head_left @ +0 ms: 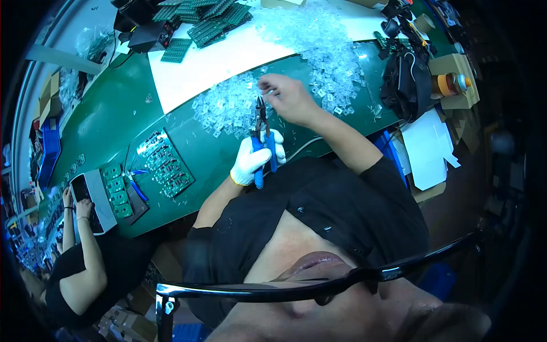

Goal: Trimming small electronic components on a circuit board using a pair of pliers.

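Observation:
My left hand [249, 162], in a white glove, is wrapped round the blue handles of a pair of cutting pliers [260, 126], whose jaws point away from me. Bare, my right hand [289, 98] is just beyond the jaws. Its thumb and fingers are pinched together, slightly blurred, and what sits between them is too small to make out. Beneath the pliers lies a pile of small clear plastic pieces [219, 108]. A larger heap of the same clear pieces [330, 54] spreads behind and to the right of my right hand.
Green circuit boards [212, 23] are stacked at the back on white sheeting [182, 71]. Left of me lie assembled boards [165, 165] and blue-handled pliers [137, 185]. A co-worker's hands [84, 206] are at a grey tray [94, 202]. A black bag [405, 85] stands right.

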Tool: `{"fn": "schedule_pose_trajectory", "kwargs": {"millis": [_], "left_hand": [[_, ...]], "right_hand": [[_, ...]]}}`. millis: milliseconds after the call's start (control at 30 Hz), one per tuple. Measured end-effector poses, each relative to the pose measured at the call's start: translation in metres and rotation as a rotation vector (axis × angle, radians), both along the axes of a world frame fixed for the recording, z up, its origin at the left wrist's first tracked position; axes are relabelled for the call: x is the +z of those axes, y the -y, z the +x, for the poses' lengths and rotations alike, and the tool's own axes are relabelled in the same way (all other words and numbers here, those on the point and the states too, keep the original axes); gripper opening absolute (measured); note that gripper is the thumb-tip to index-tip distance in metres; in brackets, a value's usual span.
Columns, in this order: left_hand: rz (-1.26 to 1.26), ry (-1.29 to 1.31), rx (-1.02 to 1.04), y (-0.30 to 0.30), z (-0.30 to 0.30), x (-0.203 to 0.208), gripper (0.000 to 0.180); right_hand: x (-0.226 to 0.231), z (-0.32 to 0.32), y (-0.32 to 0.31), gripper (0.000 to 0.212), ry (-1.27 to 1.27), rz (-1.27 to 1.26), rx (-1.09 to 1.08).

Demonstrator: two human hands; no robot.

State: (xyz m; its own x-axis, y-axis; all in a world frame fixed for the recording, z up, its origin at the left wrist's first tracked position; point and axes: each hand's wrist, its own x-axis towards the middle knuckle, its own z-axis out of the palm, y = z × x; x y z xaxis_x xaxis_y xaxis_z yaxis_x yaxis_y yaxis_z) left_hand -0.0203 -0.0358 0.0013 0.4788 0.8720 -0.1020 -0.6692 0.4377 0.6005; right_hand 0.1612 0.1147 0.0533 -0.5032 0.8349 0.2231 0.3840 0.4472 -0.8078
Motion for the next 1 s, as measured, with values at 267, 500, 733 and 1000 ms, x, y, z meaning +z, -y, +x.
{"fn": "schedule_pose_trajectory", "kwargs": {"millis": [267,500,733,1000], "left_hand": [[0.032,-0.024,0.006,-0.001,-0.005,-0.004,0.059],[0.028,-0.03,-0.028,0.0,-0.003,-0.001,0.07],[0.033,-0.024,-0.024,-0.002,-0.003,0.002,0.06],[-0.046,-0.156,-0.121,-0.004,0.002,0.017,0.064]], "right_hand": [[-0.002,0.045,-0.019,0.029,0.302,0.38,-0.183],[-0.002,0.081,-0.045,0.022,0.665,0.203,-0.358],[-0.01,0.085,-0.048,0.022,0.373,0.166,-0.363],[0.007,0.065,-0.011,0.043,-0.562,-0.467,-0.033]]}}
